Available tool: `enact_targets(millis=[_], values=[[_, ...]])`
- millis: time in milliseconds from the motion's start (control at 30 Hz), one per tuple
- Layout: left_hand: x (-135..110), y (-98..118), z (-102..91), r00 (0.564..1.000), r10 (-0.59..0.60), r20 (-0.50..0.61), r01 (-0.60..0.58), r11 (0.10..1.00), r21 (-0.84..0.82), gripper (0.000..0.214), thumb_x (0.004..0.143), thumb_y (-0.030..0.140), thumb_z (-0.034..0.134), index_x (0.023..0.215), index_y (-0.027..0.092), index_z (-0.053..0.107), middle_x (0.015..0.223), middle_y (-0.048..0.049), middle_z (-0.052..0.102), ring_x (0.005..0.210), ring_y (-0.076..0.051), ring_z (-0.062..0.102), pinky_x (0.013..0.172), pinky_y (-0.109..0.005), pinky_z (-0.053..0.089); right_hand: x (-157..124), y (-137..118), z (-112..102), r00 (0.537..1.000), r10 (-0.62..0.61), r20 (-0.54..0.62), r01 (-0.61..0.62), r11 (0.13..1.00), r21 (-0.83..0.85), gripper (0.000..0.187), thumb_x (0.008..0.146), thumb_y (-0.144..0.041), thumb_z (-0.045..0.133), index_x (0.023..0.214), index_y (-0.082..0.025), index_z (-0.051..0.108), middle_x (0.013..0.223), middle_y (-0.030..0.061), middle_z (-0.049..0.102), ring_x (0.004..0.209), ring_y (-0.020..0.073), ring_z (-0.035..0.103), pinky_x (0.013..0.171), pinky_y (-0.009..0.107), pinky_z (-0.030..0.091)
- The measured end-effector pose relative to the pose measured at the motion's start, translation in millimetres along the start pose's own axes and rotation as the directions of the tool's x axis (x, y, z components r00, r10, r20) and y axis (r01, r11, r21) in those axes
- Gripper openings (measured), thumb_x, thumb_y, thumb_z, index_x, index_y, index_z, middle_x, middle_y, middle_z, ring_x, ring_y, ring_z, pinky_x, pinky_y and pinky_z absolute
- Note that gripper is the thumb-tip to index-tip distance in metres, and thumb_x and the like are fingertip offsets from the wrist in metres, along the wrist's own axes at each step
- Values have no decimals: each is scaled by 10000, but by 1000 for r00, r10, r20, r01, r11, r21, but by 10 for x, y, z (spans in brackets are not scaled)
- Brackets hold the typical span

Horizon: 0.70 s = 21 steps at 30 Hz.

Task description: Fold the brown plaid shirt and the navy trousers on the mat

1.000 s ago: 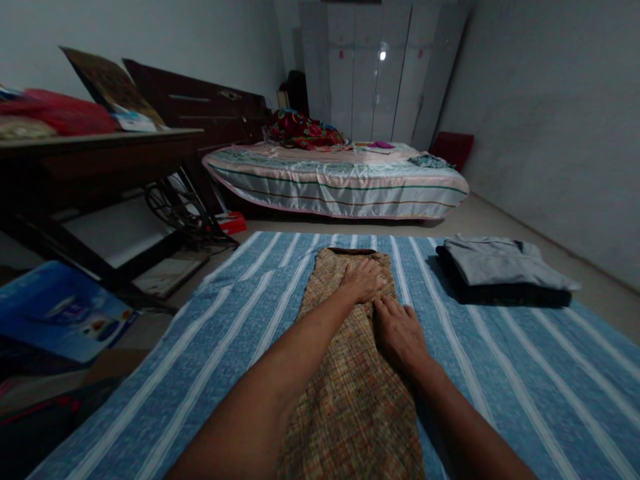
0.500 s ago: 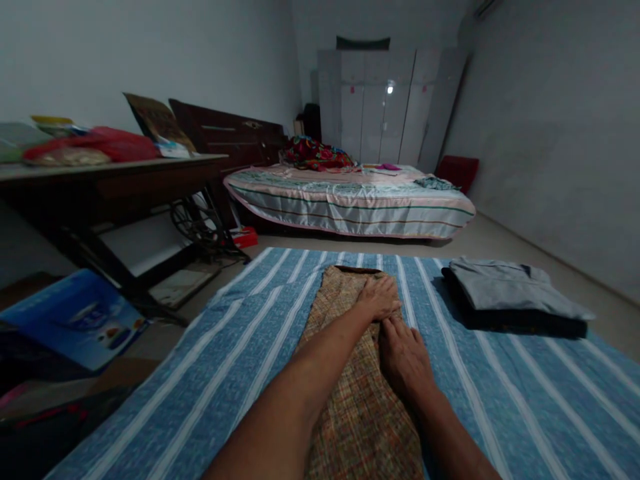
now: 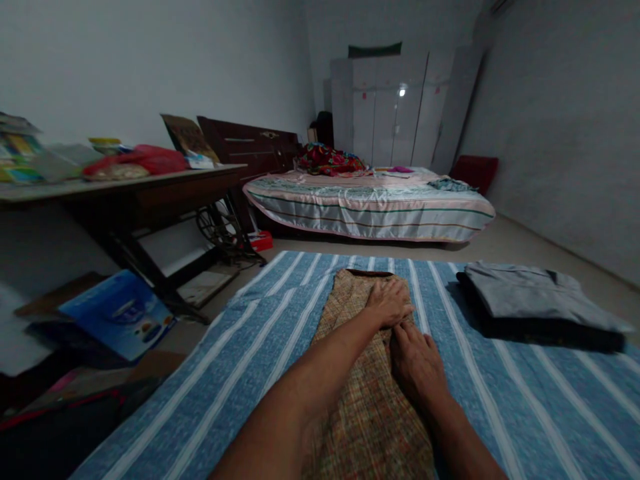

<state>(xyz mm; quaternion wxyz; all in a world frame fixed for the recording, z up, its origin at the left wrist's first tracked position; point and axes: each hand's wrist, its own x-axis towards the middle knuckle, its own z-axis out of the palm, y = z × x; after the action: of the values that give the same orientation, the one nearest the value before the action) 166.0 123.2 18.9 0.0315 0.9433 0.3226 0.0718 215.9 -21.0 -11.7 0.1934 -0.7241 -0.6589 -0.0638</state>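
2 bare hands are resting on a long brown checked garment [image 3: 377, 400], which is lying lengthwise over a blue striped sheet [image 3: 270, 347].

The left hand [image 3: 390, 303] is lying flat near the garment's far end, fingers stretched out and gripping nothing, while its forearm is slanting across the cloth. Just beside it, on the nearer side, the right hand [image 3: 419, 360] is bending over the garment's right edge; its thumb is hidden from me, so I cannot tell whether it is pinching the fabric. Over to the right, a gray folded garment [image 3: 535, 293] is sitting on a black folded cloth [image 3: 555, 331]. Beyond the sheet, a bed [image 3: 380, 213] is standing near the wardrobe [image 3: 385, 113], and a red bag [image 3: 155, 160] is lying on the counter [image 3: 200, 176] at left.
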Motion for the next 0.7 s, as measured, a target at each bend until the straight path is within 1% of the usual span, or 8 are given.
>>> enact_targets(millis=[100, 200, 300, 400, 467, 533, 633, 700], values=[[-207, -94, -122, 994, -109, -10, 109, 994, -19, 512, 931, 507, 319, 1345, 230, 440, 1506, -73, 335, 1392, -252, 247, 1139, -467, 153, 5, -2, -14, 1000, -4, 23, 4, 1000, -8, 248, 929, -220, 390, 1121, -200, 546, 1184, 92, 570, 1113, 234, 488, 916, 358, 318], [-457, -267, -254, 959, -280, -32, 279, 960, -31, 486, 942, 448, 320, 1338, 192, 437, 1482, -107, 366, 1376, -247, 286, 1129, -443, 187, 14, -12, -36, 999, -10, 35, 10, 1000, -6, 204, 928, -237, 399, 1050, -206, 559, 1123, 77, 586, 1074, 227, 506, 894, 348, 325], [-707, -463, -366, 889, -452, -72, 449, 892, -51, 427, 935, 384, 356, 1286, 174, 479, 1424, -124, 441, 1323, -240, 375, 1095, -392, 260, 12, -17, -45, 1000, -14, 28, 14, 1000, 2, 204, 925, -252, 416, 1069, -205, 552, 1152, 74, 572, 1087, 219, 500, 909, 350, 319], [-891, -650, -431, 790, -604, -104, 598, 797, -87, 349, 924, 334, 372, 1182, 185, 554, 1287, -122, 565, 1209, -234, 501, 991, -330, 373, 7, -17, -39, 999, -12, 41, 12, 1000, 5, 214, 931, -259, 411, 1085, -202, 548, 1172, 81, 565, 1096, 221, 495, 910, 353, 321], [-940, -760, -444, 715, -693, -93, 683, 721, -116, 326, 911, 323, 391, 1121, 176, 591, 1180, -140, 627, 1119, -246, 573, 903, -316, 426, 9, -17, -31, 999, -17, 48, 16, 1000, 13, 206, 940, -256, 396, 1063, -201, 552, 1159, 80, 571, 1092, 222, 496, 907, 354, 323], [-921, -849, -438, 660, -749, -57, 737, 660, -144, 320, 893, 353, 422, 1062, 176, 627, 1101, -146, 668, 1044, -258, 620, 826, -307, 455, 12, -15, -22, 999, -18, 46, 17, 1000, 21, 206, 948, -241, 377, 1044, -203, 555, 1145, 74, 576, 1079, 218, 501, 902, 358, 325], [-797, -938, -411, 602, -798, 14, 787, 591, -176, 339, 855, 424, 470, 952, 177, 681, 1014, -149, 704, 946, -274, 664, 719, -298, 476, 13, -4, -3, 999, -23, 33, 23, 999, 24, 212, 953, -234, 362, 1036, -208, 556, 1121, 68, 583, 1057, 213, 510, 886, 358, 330], [-705, -980, -393, 574, -817, 50, 809, 557, -189, 325, 819, 428, 517, 903, 173, 700, 979, -151, 716, 898, -279, 679, 664, -289, 478, 11, 9, 14, 999, -34, 19, 33, 999, 20, 212, 953, -244, 367, 1048, -207, 553, 1130, 72, 580, 1070, 216, 505, 887, 357, 329]])
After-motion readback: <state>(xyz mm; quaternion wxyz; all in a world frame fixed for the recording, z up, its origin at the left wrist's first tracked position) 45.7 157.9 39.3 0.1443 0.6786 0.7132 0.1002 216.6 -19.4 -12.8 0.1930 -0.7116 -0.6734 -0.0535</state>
